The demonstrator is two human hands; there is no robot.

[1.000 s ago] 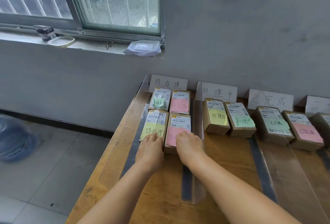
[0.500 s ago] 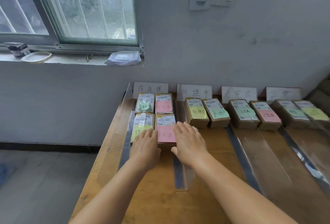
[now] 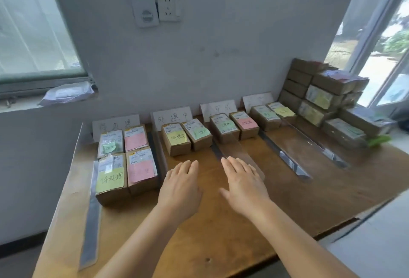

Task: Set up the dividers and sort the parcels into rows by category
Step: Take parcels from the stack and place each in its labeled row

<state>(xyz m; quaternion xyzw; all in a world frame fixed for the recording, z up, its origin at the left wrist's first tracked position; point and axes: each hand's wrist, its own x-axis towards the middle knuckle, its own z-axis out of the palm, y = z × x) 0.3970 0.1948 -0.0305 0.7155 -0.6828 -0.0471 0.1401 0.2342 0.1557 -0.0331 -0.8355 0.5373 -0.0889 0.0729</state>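
Soft daylight enters from a window (image 3: 33,34) at the left and a brighter, washed-out window (image 3: 387,45) at the right. The grey wall (image 3: 221,56) is evenly lit. Clear dividers (image 3: 294,145) on the worktop (image 3: 221,233) catch pale glare. Shadows are faint. The picture is slightly blurred throughout, and straight lines bow at the edges.
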